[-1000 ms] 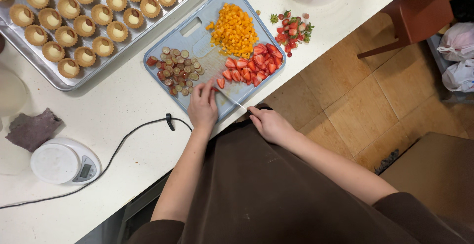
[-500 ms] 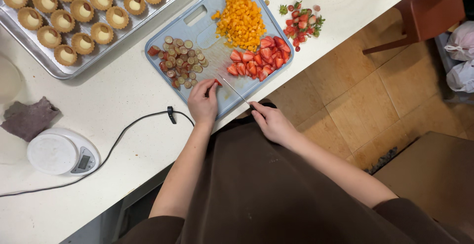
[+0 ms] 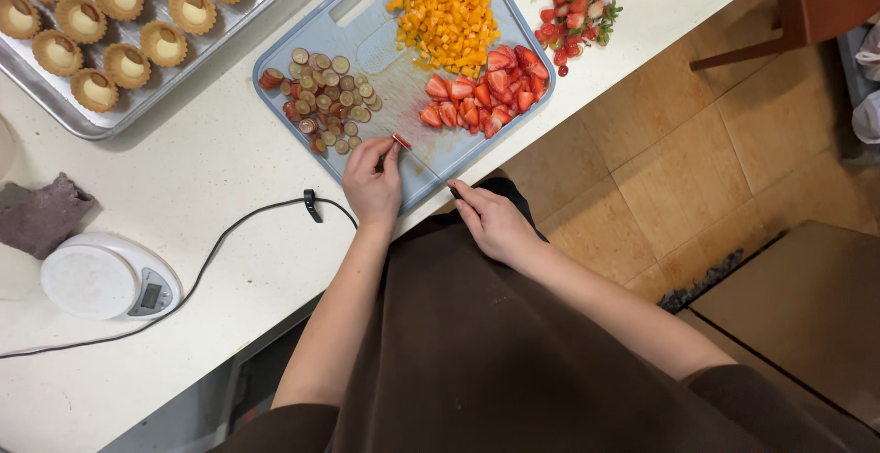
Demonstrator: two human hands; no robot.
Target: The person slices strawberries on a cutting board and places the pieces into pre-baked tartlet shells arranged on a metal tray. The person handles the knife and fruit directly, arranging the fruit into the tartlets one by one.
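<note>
Knife (image 3: 431,171): a thin blade lying low over the near part of the cutting board, centre of the frame; its long axis runs diagonally, tip toward the upper left by the strawberry piece, handle toward the lower right inside the right hand.
Strawberry piece (image 3: 401,140): small red bit on the board, just above the left fingertips and touching the blade's far end; too small to tell which way it lies.
Left hand (image 3: 373,182): centre of the frame, palm down on the board's near edge; fingers (image 3: 367,152) close together and curled, tips pinching the strawberry piece.
Right hand (image 3: 495,222): just right of and below the left hand, off the counter edge; fingers folded together around the knife's dark handle, forefinger stretched toward the blade.
Cutting board (image 3: 367,40): pale blue, set diagonally on the white counter (image 3: 211,169), handle slot toward the upper left.
On the board: sliced grapes (image 3: 325,104) at left, diced orange fruit (image 3: 451,13) at top, cut strawberries (image 3: 486,95) at right.
Strawberry tops (image 3: 573,17): a heap on the counter, upper right, apart from the board.
Tart tray (image 3: 55,95): upper left, metal, rows of filled tart shells.
Scale (image 3: 105,279): white, round, lower left, a black cord (image 3: 238,224) running past it.
Cloth (image 3: 41,215): greyish, left edge, just above the scale.
</note>
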